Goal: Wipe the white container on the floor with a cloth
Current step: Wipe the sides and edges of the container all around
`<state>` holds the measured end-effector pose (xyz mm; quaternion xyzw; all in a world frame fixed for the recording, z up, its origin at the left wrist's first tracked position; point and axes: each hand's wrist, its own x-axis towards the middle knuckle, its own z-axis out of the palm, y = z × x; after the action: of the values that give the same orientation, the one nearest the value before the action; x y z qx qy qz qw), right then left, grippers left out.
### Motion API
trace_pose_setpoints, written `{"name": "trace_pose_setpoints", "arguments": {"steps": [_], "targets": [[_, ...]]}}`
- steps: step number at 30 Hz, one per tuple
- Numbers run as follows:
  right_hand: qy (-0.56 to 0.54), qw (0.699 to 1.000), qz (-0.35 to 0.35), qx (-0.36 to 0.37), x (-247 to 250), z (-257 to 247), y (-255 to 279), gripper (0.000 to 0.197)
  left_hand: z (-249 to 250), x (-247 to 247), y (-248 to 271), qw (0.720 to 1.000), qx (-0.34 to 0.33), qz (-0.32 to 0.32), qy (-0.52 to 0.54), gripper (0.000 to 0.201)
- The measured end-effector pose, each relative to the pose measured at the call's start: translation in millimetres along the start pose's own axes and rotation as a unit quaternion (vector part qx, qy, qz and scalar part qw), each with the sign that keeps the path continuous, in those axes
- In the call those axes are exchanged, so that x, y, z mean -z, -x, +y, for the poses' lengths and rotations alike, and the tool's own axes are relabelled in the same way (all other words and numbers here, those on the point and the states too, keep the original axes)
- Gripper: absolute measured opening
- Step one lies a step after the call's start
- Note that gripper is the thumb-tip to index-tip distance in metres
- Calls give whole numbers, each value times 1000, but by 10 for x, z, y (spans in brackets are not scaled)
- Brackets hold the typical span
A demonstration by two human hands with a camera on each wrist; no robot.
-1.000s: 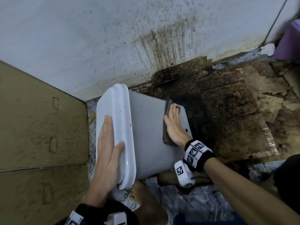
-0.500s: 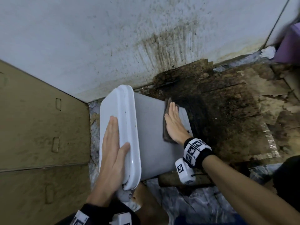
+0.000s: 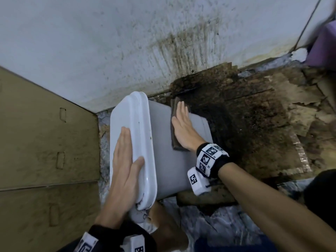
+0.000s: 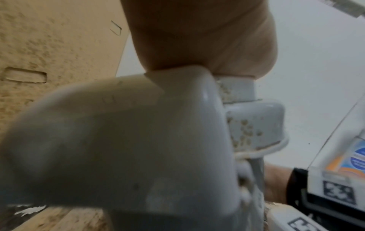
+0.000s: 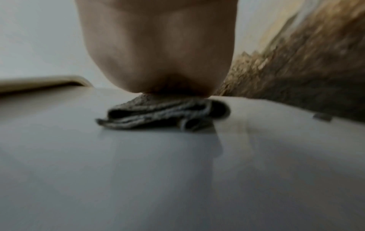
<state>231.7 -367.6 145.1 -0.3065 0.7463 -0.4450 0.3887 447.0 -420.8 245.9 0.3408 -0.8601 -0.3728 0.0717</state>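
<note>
The white container (image 3: 167, 160) lies tipped on its side on the floor, its white lid (image 3: 131, 135) facing left. My left hand (image 3: 125, 160) lies flat against the lid with straight fingers, thumb on the lid's rim. My right hand (image 3: 181, 124) presses a folded dark grey cloth (image 3: 175, 137) flat onto the container's upturned side, fingers straight and pointing toward the wall. In the right wrist view the palm (image 5: 158, 54) sits on the bunched cloth (image 5: 164, 114) over the grey-white surface (image 5: 138, 171). The left wrist view shows the lid's corner (image 4: 122, 148) under my palm (image 4: 201, 34).
A stained white wall (image 3: 127, 42) stands just behind the container. Brown cardboard (image 3: 41, 142) covers the floor at left. Dirty, torn cardboard (image 3: 254, 128) lies to the right. A purple object (image 3: 325, 46) sits at top right. My bare foot (image 3: 163, 220) is under the container's near end.
My right hand has slid the cloth away from me along the container's side, toward the wall. The left hand stays flat on the lid.
</note>
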Motion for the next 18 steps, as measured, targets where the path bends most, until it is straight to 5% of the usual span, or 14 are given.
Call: {"name": "trace_pose_setpoints", "arguments": {"steps": [5, 11, 16, 18], "targets": [[-9, 987, -42, 155, -357, -311, 311, 59, -58, 56, 20, 1000, 21, -6, 5, 68], [-3, 999, 0, 55, -79, 41, 42, 58, -34, 45, 9, 1000, 12, 1, 5, 68], [71, 980, -21, 185, -256, -150, 392, 58, -40, 27, -3, 1000, 21, 2, 12, 69], [92, 979, -20, 183, -209, -9, 347, 58, -58, 48, 13, 1000, 29, -1, 12, 69]]}}
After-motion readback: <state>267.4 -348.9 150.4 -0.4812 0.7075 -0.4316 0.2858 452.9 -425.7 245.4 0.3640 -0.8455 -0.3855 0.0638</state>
